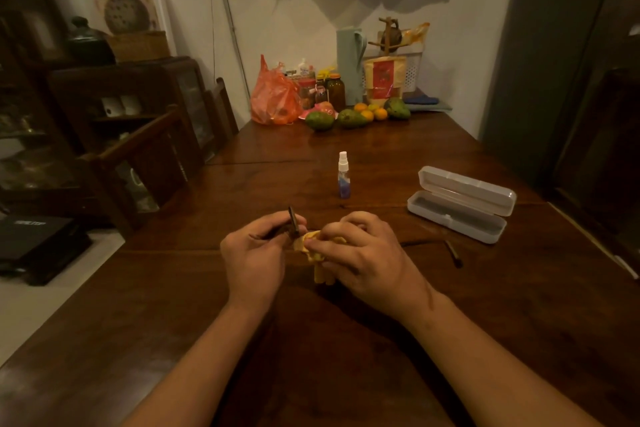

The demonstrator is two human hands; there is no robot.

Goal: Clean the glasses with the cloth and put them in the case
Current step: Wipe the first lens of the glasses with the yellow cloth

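My left hand (254,252) grips the dark-framed glasses (294,224) by one end, just above the wooden table (173,305). My right hand (360,255) pinches a yellow cloth (313,248) against the glasses, and its fingers hide most of the frame. One temple arm (453,253) sticks out to the right of that hand. A clear plastic glasses case (460,203) lies open on the table to the right, with nothing inside.
A small spray bottle (343,175) with blue liquid stands beyond my hands. Fruit (349,115), jars, an orange bag (273,97) and a jug crowd the table's far end. Wooden chairs (152,163) and a cabinet stand to the left.
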